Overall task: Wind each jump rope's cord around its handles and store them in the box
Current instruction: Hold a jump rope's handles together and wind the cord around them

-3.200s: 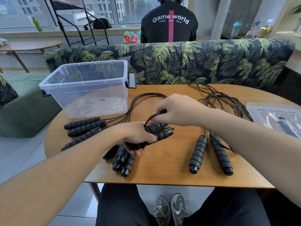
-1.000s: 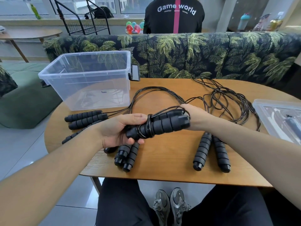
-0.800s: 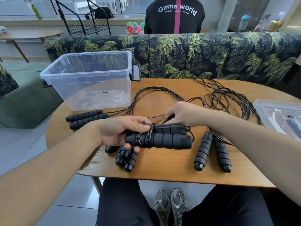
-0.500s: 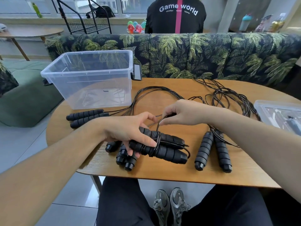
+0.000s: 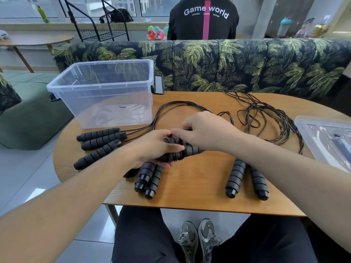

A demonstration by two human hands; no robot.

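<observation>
Where hands (image 5: 182, 141) meet, paired handles (image 5: 182, 150) gripped between, above table (image 5: 197, 179)

A pair of black ribbed foam jump rope handles (image 5: 182, 149) lies side by side above the wooden table, with thin black cord looped around its middle. Three more black handles (image 5: 100, 138) lie fanned out just in front of a clear plastic storage box (image 5: 106, 92), which stands open at the table's far left. Two handles (image 5: 149, 177) rest together near the front edge, and another two (image 5: 247, 179) lie to their right. Loose black cords (image 5: 266, 118) lie tangled in coils across the far right of the table.
</observation>
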